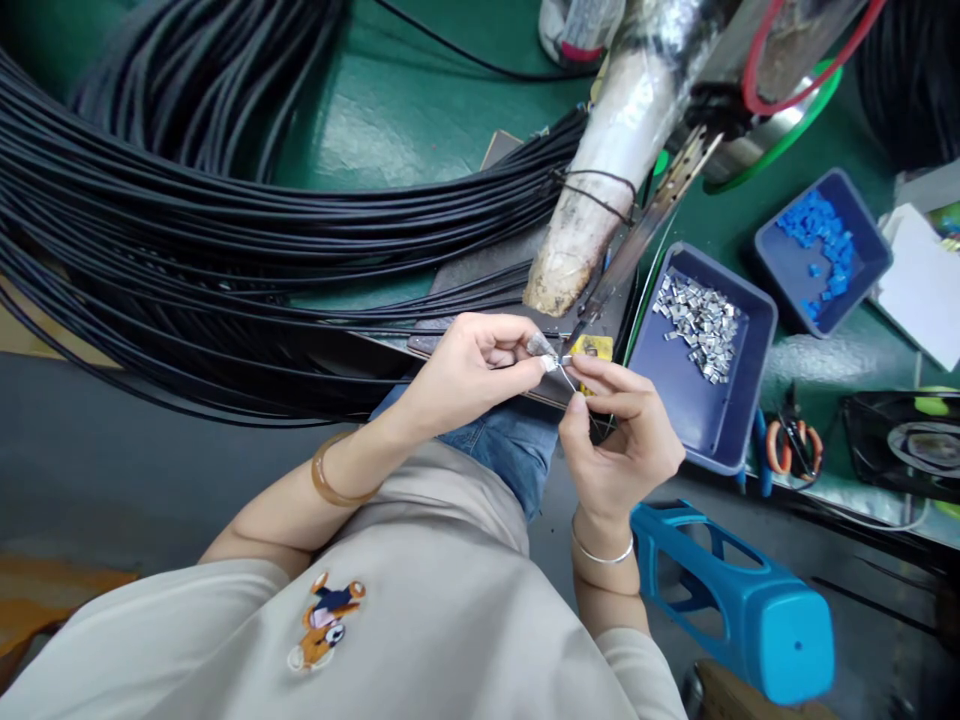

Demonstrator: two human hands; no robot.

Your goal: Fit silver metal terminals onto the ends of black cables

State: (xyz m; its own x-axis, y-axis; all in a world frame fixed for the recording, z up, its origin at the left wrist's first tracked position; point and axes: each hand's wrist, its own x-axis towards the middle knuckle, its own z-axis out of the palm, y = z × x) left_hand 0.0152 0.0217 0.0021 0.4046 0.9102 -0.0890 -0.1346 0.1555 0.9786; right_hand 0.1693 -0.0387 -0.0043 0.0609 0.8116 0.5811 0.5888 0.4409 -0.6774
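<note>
Shirt (427, 620), right hand (619, 430), tube (622, 130) (tilted); cables (300, 220)

Bit (551, 363) in my left hand (487, 370) too small to tell. My right hand (622, 430) hides wire (568, 379) end. Top edge cuts jar (581, 30).

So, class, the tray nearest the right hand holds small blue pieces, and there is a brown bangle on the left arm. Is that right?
Not quite: the head view shows small silver-coloured pieces in the tray nearest the right hand. The brown bangle on the left arm is correct.
</note>
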